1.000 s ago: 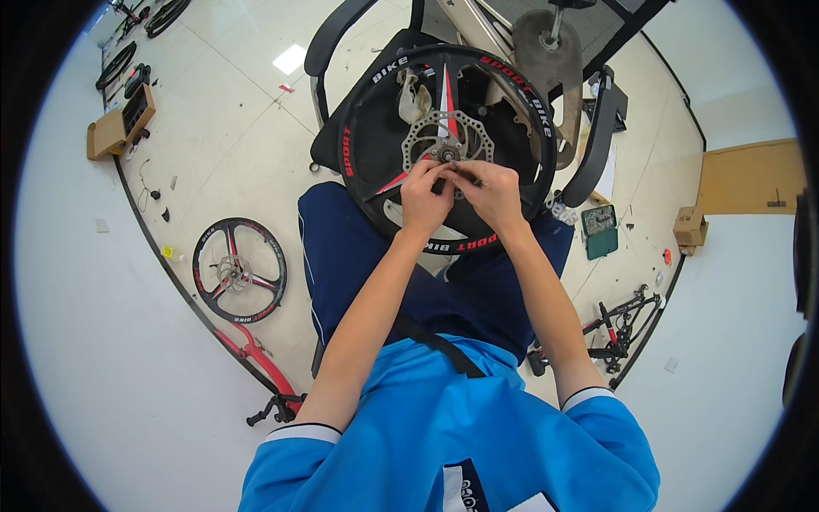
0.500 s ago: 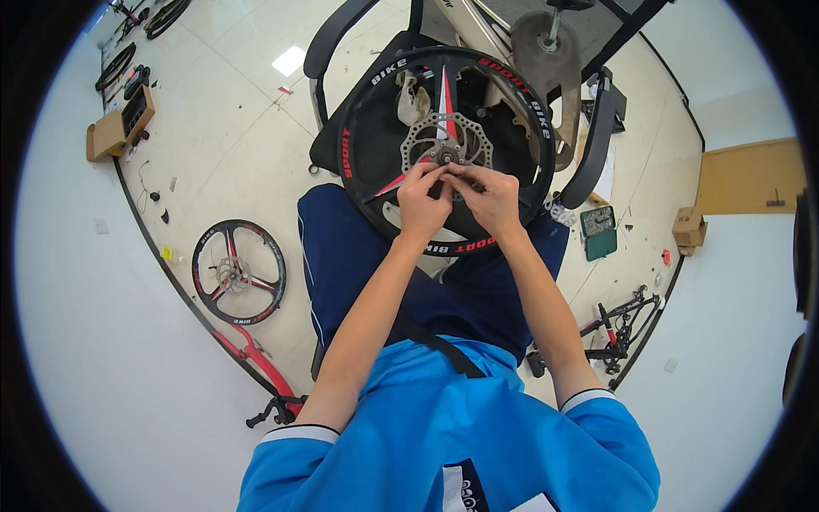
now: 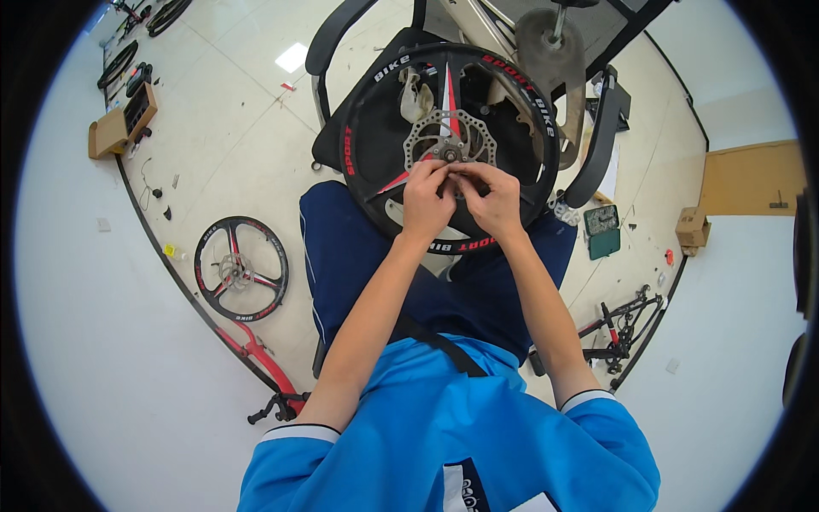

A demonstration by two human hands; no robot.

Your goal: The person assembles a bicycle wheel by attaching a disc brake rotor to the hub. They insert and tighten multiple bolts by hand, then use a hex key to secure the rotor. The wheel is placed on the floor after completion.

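Observation:
A black bicycle wheel [image 3: 352, 124] with red and white lettering lies over my lap and a black chair seat. At its middle is a silver brake disc [image 3: 415, 130] around the hub axle [image 3: 450, 155]. Just below the axle end, my left hand [image 3: 426, 206] and my right hand [image 3: 495, 203] meet, thumbs and fingers pinched together. Whatever small thing they hold is hidden by the fingertips. Both hands are closed, and their fingertips touch or nearly touch. Through the wheel's upper left gap a whitish crumpled item [image 3: 417, 98] shows.
Chair armrests [image 3: 595, 141] flank the wheel, with a pale bike frame [image 3: 482, 38] beyond. On the floor are a second wheel [image 3: 281, 282], a red frame part [image 3: 266, 363], a green case [image 3: 603, 243] of small parts, a black frame [image 3: 627, 328] and an opened cardboard box [image 3: 108, 134].
The fingertips sit slightly lower against the axle end, which shows a little more. The whole view has shifted a touch; both hands keep their pinch at the hub.

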